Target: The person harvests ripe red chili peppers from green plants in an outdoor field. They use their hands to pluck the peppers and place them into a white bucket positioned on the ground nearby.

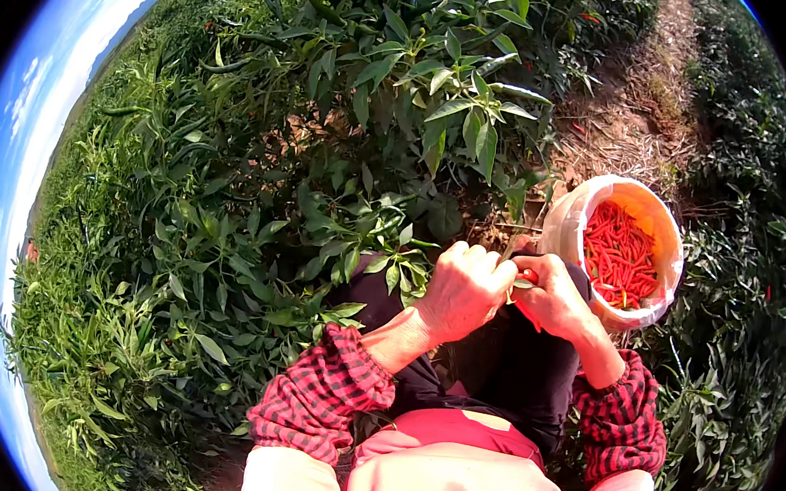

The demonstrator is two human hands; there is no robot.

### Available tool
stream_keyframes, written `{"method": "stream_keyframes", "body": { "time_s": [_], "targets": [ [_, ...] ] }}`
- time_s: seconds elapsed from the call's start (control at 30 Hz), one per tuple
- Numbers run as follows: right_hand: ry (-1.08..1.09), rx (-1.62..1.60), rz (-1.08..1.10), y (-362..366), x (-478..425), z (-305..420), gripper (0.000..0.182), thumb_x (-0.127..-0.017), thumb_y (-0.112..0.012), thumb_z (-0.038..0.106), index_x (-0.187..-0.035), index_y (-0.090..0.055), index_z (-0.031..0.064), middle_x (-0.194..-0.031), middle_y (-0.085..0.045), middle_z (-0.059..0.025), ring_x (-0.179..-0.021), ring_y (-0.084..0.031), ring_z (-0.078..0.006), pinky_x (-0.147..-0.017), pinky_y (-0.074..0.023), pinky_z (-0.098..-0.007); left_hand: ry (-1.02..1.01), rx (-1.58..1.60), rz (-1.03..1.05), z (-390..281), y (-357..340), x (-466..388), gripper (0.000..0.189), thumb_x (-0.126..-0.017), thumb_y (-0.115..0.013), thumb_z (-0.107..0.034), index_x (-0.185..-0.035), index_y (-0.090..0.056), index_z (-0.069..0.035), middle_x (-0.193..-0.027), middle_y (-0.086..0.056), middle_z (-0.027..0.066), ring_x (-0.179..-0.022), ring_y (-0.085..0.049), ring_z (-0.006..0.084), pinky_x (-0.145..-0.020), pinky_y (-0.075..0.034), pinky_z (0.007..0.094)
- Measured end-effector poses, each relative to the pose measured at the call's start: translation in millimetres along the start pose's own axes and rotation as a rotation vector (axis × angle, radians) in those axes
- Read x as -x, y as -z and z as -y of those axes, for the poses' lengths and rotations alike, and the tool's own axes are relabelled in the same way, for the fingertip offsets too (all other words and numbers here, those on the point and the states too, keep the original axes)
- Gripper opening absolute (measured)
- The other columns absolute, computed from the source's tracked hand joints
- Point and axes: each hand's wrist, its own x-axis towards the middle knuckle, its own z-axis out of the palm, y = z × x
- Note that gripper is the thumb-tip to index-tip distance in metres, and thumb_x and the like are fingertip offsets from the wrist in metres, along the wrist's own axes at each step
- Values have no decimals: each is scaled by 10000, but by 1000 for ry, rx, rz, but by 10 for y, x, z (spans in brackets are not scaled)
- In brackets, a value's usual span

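Note:
My left hand (469, 289) is closed around a thin chili plant stem (509, 246), whose upper end shows above the knuckles. Right against it, my right hand (553, 298) has its thumb and fingers closed on a red chili pepper (530, 277), only part of which shows. A small leaf (521, 283) sticks out between the two hands. Both hands are over my knees, in front of the dark trousers (529, 367). Just beyond my right hand stands a white-lined bucket (564, 221) holding many red chili peppers (621, 253).
Dense chili plants (231, 184) with green peppers (230, 66) fill the left and front. A leafy branch (470, 106) reaches toward the bucket. A dirt path (643, 106) with dry straw runs past it, and another plant row (744, 273) lies to the right.

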Motion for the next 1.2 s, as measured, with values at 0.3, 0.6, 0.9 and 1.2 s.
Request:
{"method": "stream_keyframes", "body": {
  "time_s": [0.3, 0.6, 0.9, 1.2],
  "targets": [
    [58, 105, -694, 1172, -80, -811, 140, -884, -600, 77, -984, -639, -13, -836, -655, -41, -744, -570, -82, -699, -466, -236, 77, 355, 26, -55, -106, -329, 107, -778, -653, -152, -829, -593, -79, -688, -550, 57, -658, -577, 262, -599, -427, 355],
    [20, 901, -516, 1297, -277, -705, 318, -812, -686, 268, -1049, -642, 60, -1098, -616, -118, -1043, -545, -332, -892, -440, -421, 621, 777, 297, 1286, -296, -36, 380, -903, -598, -286, -1160, -471, -37, -819, -647, 60, -608, -518, 127, -578, -450, 289],
    [378, 683, -112, -251, -1530, 133, 251, -895, -584, 93, -1141, -559, 51, -1031, -608, -136, -912, -611, -296, -819, -482, -381, 688, -87, 850, 2292, -380, 924, 236, -765, -610, -142, -984, -656, -66, -1085, -641, 168, -1081, -578, 340, -949, -422, 524],
    [501, -81, -140, -1301, -3590, 348, 287, -880, -585, 87, -1154, -571, 2, -1044, -638, -146, -994, -619, -222, -832, -479, -326, 685, 43, 1256, 1869, 48, 1851, 193, -641, -658, -97, -834, -663, -94, -930, -634, 81, -905, -616, 270, -747, -484, 404]
  ]
}}
